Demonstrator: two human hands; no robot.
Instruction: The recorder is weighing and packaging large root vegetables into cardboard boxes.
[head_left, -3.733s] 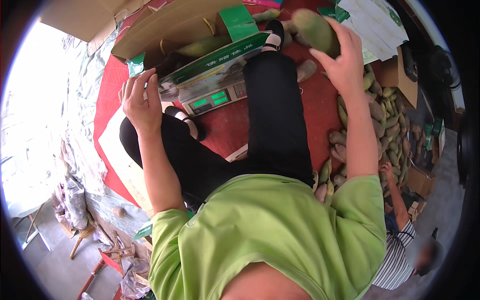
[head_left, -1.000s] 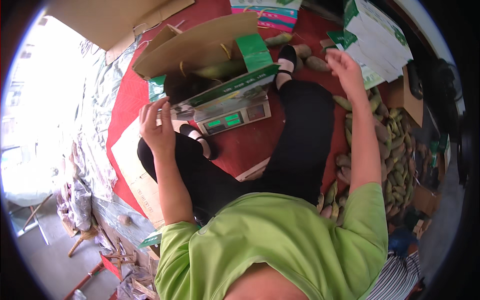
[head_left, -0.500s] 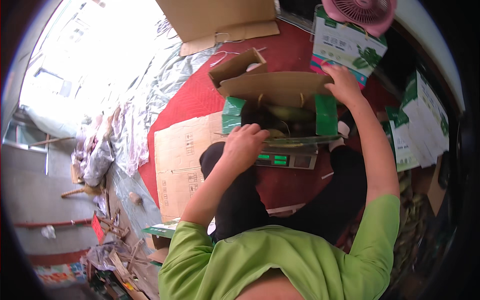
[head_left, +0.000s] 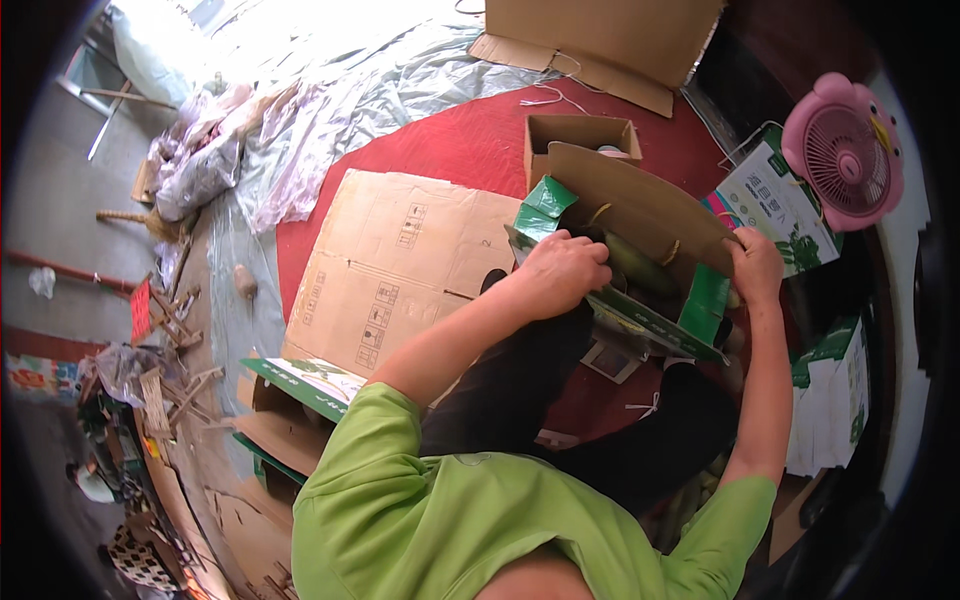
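An open carton (head_left: 630, 180) with brown inner walls, shiny green side flaps and yellow cord handles stands between my knees, turned at a slant. Long green produce (head_left: 637, 265) lies inside; its exact kind I cannot make out. My left hand (head_left: 565, 270) grips the carton's near left edge, fingers curled over the rim. At the right, my right hand (head_left: 757, 265) closes on the end of the raised far flap. Beneath the carton, part of a scale (head_left: 612, 360) shows; the rest is covered.
A flattened cardboard sheet (head_left: 400, 270) lies on the red floor at the left. Behind the carton is a small brown box (head_left: 570, 130). A pink fan (head_left: 848, 160) stands far right beside a white and green box (head_left: 780, 205). Folded cartons (head_left: 830, 410) lean at the right.
The view has swung right. The carton has turned clockwise and tilted, its near panel now covering most of the scale's display. Both hands stay on it, the right one lower along the flap's end.
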